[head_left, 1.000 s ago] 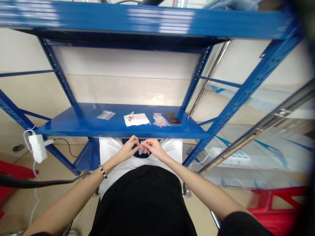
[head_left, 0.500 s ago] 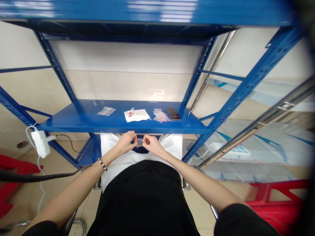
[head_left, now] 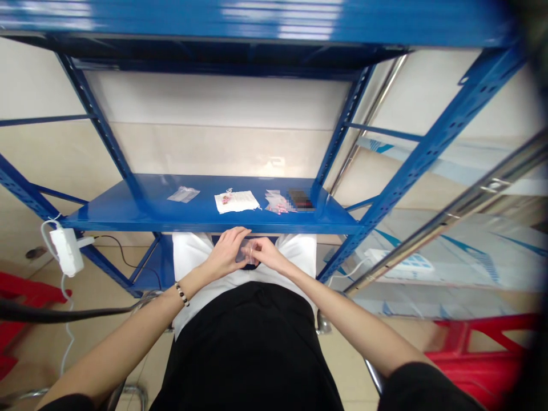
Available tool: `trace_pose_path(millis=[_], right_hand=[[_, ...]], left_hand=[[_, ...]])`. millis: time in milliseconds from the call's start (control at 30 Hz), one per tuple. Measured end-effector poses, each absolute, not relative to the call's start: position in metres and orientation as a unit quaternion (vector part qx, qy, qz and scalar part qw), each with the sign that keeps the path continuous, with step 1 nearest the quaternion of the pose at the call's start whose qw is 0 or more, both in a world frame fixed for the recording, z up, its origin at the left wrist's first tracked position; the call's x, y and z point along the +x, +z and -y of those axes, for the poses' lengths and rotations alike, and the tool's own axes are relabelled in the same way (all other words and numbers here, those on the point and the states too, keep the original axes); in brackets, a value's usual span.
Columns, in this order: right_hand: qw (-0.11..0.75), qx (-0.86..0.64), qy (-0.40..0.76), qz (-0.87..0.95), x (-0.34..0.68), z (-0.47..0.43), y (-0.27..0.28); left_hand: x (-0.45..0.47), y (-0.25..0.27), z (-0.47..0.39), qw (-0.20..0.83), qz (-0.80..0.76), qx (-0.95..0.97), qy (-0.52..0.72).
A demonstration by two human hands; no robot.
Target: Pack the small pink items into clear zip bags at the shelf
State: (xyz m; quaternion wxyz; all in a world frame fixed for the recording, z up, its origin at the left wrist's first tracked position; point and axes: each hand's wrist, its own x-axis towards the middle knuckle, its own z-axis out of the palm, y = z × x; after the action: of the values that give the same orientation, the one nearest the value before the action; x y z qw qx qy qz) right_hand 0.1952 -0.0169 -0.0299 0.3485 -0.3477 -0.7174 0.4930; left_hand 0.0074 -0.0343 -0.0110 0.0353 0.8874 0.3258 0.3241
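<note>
Just in front of the shelf edge, above my lap, a small clear plastic bag [head_left: 245,254] is between my two hands. My left hand [head_left: 226,251] has its fingers stretched along the far side of the bag and its thumb on the near side, holding it. My right hand [head_left: 268,252] pinches the bag's right part with thumb and bent fingers. On the blue shelf [head_left: 192,220] beyond lie a white cloth pouch [head_left: 242,202] with small pinkish pieces on it and a clear bag [head_left: 276,201] of pink-and-white pieces.
Another flat clear bag [head_left: 184,194] lies at the shelf's left. A dark, pixelated rectangular object [head_left: 301,199] lies at its right. Blue uprights frame both sides, with a white power strip [head_left: 68,251] hanging at the left. Red stools [head_left: 479,354] stand on both sides.
My left hand has gone from a fingertip pinch to straighter fingers around the bag. Both hands are closer together, and my right hand still pinches the bag.
</note>
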Motion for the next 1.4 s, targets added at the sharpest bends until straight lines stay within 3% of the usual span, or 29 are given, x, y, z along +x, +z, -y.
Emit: trace_pose_path(millis=[267, 467, 600, 867, 1133, 1400], right_hand=[[0.428, -0.375, 0.318, 0.758, 0.199, 0.004, -0.021], [0.486, -0.320, 0.168, 0.796, 0.205, 0.031, 0.003], [0.443, -0.267, 0.114, 0.848, 0.204, 0.032, 0.002], [0.346, -0.235, 0.081, 0.905, 0.200, 0.024, -0.014], [0.261, -0.263, 0.083, 0.925, 0.196, 0.039, -0.013], [0.233, -0.261, 0.038, 0.936, 0.199, 0.027, -0.014]], left_hand=[[0.013, -0.026, 0.019, 0.032, -0.379, 0.888, 0.257], [-0.003, -0.019, 0.019, 0.172, -0.389, 0.845, 0.323], [-0.007, -0.012, 0.014, 0.223, -0.356, 0.847, 0.325], [-0.005, -0.007, 0.011, 0.068, -0.357, 0.904, 0.226], [-0.006, -0.013, 0.021, 0.043, -0.355, 0.915, 0.189], [-0.007, -0.015, 0.007, -0.005, -0.374, 0.912, 0.168]])
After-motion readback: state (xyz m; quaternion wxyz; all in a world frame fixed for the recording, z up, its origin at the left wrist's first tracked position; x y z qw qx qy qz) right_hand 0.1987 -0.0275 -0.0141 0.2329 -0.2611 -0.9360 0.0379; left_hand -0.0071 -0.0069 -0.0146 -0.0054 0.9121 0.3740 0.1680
